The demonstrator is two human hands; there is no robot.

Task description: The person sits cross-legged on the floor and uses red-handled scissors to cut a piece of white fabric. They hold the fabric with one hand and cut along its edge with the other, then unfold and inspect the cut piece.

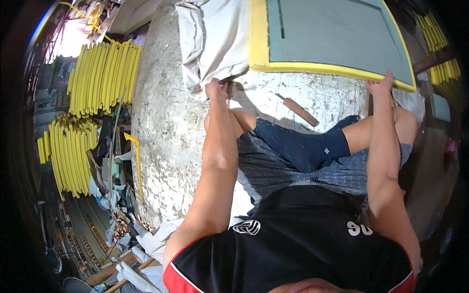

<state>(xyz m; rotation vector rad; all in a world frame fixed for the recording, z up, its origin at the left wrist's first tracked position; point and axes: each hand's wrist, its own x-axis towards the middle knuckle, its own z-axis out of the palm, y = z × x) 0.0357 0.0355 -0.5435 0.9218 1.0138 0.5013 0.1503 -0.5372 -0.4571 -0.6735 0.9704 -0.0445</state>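
Note:
My left hand (218, 90), fingers closed, grips the lower edge of the crumpled white cloth (211, 36) at the top of the worktable (161, 102). Beside the cloth lies a grey-green rectangular panel (332, 34) with a thick yellow border. My right hand (380, 84) holds this border near its lower right corner, fingers over the edge. Between my hands, in front of my crossed legs, a wooden-handled tool (301, 112) with a narrow metal tip lies on the worn table surface.
Stacks of yellow frames (102, 73) fill the left side, with more (430, 34) at the far right. A yellow strip (136, 146) stands along the table's left edge. Scraps and pale cloth (146, 244) are piled at the lower left.

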